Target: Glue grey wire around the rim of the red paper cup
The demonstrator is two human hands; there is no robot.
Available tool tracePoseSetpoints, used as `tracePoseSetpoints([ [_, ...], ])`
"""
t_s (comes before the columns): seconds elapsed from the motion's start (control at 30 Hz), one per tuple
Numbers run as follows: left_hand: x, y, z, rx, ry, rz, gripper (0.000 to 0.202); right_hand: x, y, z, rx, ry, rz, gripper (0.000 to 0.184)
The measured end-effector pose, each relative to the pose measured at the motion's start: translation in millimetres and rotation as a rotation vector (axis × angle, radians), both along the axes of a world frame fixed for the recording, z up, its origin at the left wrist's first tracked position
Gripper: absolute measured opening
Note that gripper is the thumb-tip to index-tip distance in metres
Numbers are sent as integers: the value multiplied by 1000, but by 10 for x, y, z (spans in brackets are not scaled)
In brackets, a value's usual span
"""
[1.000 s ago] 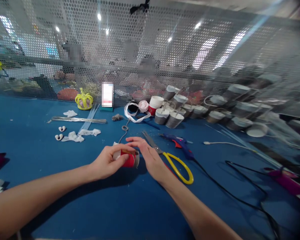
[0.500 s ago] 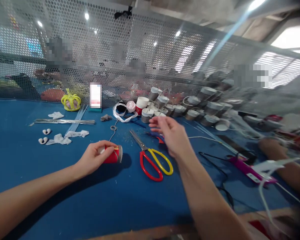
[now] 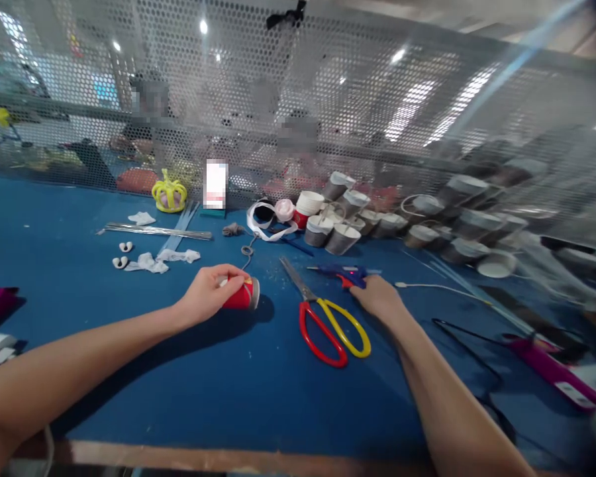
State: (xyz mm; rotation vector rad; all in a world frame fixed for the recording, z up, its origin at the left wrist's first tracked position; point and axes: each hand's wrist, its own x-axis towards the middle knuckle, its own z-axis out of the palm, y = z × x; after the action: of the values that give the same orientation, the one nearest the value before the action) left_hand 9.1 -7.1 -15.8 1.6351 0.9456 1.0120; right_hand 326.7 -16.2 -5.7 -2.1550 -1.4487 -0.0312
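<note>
Left hand [image 3: 209, 291] closed round a red cup [image 3: 239, 295] held on its side, rim toward 3 o'clock, over the blue table [image 3: 258, 391]; right hand [image 3: 381, 301] gripping the handle of a blue glue gun [image 3: 338, 270], out at 3 o'clock from the cup, nozzle toward 9. Scissors [image 3: 308, 298], red- and yellow-handled, lie between the hands at the cup's 4 o'clock, touching neither; looped grey cord [image 3: 247, 251] at 12, stacked cups [image 3: 344, 239] at 2.
</note>
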Motion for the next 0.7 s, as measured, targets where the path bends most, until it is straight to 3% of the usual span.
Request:
tracePoseSetpoints([
  [0.13, -1, 21, 7, -30, -2, 3, 22, -225, -104, 271, 20, 227, -1, 16],
  [0.3, -25, 61, 7, -6, 75, 14, 22, -730, -303, 566, -105, 659, 305, 22],
  [0.47, -47, 87, 20, 3, 177, -28, 24, -1061, -488, 486, -162, 707, 499, 26],
  [0.7, -48, 111, 62, -24, 207, -54, 21, -1160, -619, 417, -298, 500, 459, 28],
])
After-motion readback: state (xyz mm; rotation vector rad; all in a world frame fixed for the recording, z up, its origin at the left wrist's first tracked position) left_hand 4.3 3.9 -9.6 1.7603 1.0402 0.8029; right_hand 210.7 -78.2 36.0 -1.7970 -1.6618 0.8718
